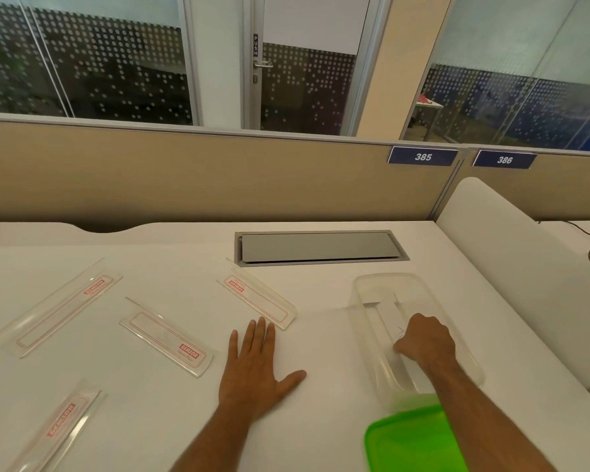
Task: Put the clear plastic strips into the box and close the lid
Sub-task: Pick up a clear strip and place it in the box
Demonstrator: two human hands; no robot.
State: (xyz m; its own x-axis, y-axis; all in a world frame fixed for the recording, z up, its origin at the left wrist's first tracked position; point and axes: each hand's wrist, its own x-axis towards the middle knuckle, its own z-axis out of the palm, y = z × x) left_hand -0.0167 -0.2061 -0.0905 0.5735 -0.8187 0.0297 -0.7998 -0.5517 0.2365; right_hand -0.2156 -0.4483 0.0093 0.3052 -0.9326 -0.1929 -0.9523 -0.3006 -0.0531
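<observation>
Right hand [424,338]: I am reaching into the clear box [365,321], fingers clenched around a strip inside it.
Left hand [256,366]: it is lying flat on the counter [184,253], fingers released, grasping nothing.
Nearest strip [257,298]: it is touching my left fingertips at 12 o'clock, its long axis running 10 to 4.
Other strips: three are waiting at 9 to 10 o'clock.
Green lid [413,437]: off, at 6 o'clock of the box.

I see a white tabletop [171,253]; four clear strips [166,337] lie across its left half; the clear box [365,321] and green lid [413,441] sit near its right edge.
</observation>
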